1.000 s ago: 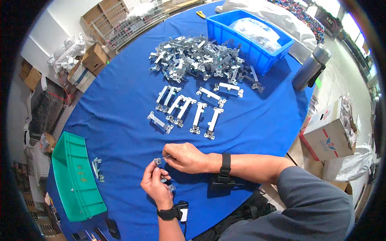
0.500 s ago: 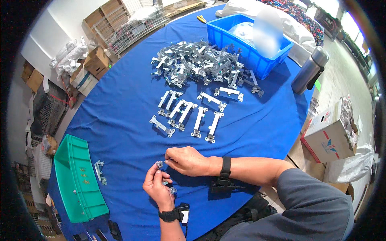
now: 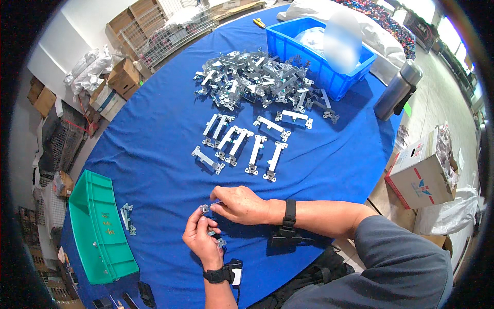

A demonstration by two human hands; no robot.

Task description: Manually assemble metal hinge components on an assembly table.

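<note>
My left hand is closed around a small metal mounting bracket; one end shows past the fingertips and the other near the wrist, while the fingers cover its middle. Close against the upper end, my right hand pinches something thin between thumb and fingers, too small to make out. Beyond the hands, several similar loose brackets lie spread on the blue cloth. A large heap of brackets is piled behind them.
At the left stands a green tray with a few small brass-coloured pieces, and a bracket pair beside it. A blue crate sits at the back, with a steel flask at the right edge. Cardboard boxes stand off the table.
</note>
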